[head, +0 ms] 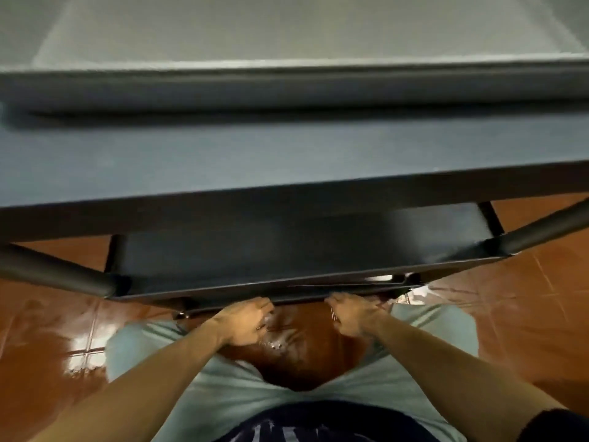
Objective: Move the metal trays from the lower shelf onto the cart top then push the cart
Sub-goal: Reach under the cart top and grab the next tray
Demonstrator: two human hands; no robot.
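I look straight down over a grey metal cart. A light metal tray (287, 30) with a raised rim lies on the cart top (287, 154). Below it the dark lower shelf (287, 250) shows. At its near edge sit thin flat metal trays (350, 287), stacked, with only their edges showing. My left hand (245, 322) and my right hand (353, 317) are side by side at that near edge, fingers curled onto the tray rim. The fingertips are hidden under the edge.
Round cart frame tubes stick out at the left (54, 272) and right (541, 228). Glossy red-brown floor tiles (526, 314) lie all around. My knees in pale trousers (430, 320) are close under the shelf edge.
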